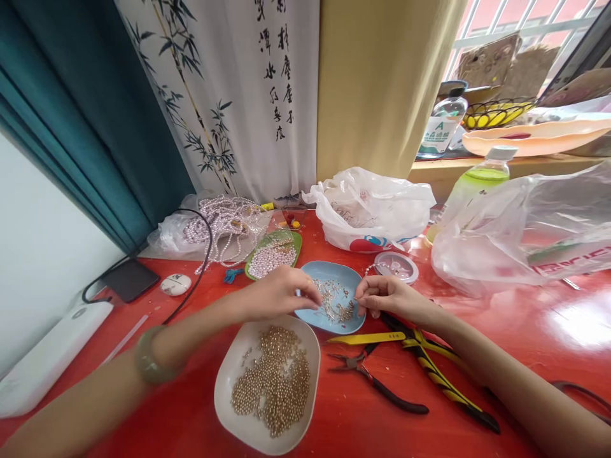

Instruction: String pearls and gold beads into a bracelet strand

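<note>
My left hand (289, 292) reaches over the left edge of a blue tray (305, 270), its fingers curled together and the fingertips low above the contents. Whatever they may pinch is too small to make out. At the tray's right edge, my right hand (389, 298) has thumb and fingers pressed together; anything between them is hidden. Thin metal pins (328, 296) and a small pile of gold beads (344, 312) lie in the tray. Just in front, a white tray (226, 381) holds many gold beads (277, 381). A green bracelet (153, 356) circles my left wrist.
Yellow tweezers (365, 338), black-handled pliers (382, 385) and larger yellow-black pliers (442, 375) lie at right. Behind are a green tray (296, 245) of pink beads, bead strands (224, 219), a round lidded box (405, 268) and plastic bags (382, 210). A black cable (209, 248) arches at left.
</note>
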Motion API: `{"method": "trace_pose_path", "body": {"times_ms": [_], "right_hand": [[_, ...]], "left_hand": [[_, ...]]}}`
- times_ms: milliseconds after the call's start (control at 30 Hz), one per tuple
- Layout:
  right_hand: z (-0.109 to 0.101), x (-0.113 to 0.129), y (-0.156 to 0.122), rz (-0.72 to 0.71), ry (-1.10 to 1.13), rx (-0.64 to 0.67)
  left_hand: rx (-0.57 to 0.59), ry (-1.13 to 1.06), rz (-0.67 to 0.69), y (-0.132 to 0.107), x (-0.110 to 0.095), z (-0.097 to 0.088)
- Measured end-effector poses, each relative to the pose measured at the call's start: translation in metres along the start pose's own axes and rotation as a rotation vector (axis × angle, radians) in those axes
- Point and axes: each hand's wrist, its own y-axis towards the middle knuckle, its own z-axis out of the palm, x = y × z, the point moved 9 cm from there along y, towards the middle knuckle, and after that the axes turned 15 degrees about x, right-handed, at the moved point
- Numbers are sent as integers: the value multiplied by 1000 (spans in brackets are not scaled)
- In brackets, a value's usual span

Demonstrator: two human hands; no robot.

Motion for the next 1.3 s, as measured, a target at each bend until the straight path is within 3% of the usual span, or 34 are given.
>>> {"method": "trace_pose_path", "body": {"times_ms": [133, 233, 433, 567, 667, 767, 933, 1067, 1200, 1300], "right_hand": [[1, 0, 0, -19, 1, 11], [1, 0, 0, -35, 2, 20], [1, 1, 1, -45, 11, 26], [1, 0, 1, -40, 15, 19], [1, -1, 0, -28, 10, 16], [1, -1, 0, -17, 6, 10], [0, 0, 1, 0, 12, 1], [0, -1, 1, 12, 12, 2], [-1, -1, 1, -1, 2, 8], [-2, 0, 0, -18, 10, -6]], "left_hand": [[42, 95, -17, 47, 5, 19], [87, 177, -90, 65, 14, 28], [161, 158, -188, 69, 23, 31], [131, 179, -223, 68, 27, 28], [53, 92, -212, 59, 27, 18], [-15, -82, -202, 35, 24, 5], [52, -155, -271, -20, 22, 4], [70, -88, -395, -51, 33, 5], [31, -48, -403, -55, 38, -4], [-3, -72, -323, -40, 31, -10]]}}
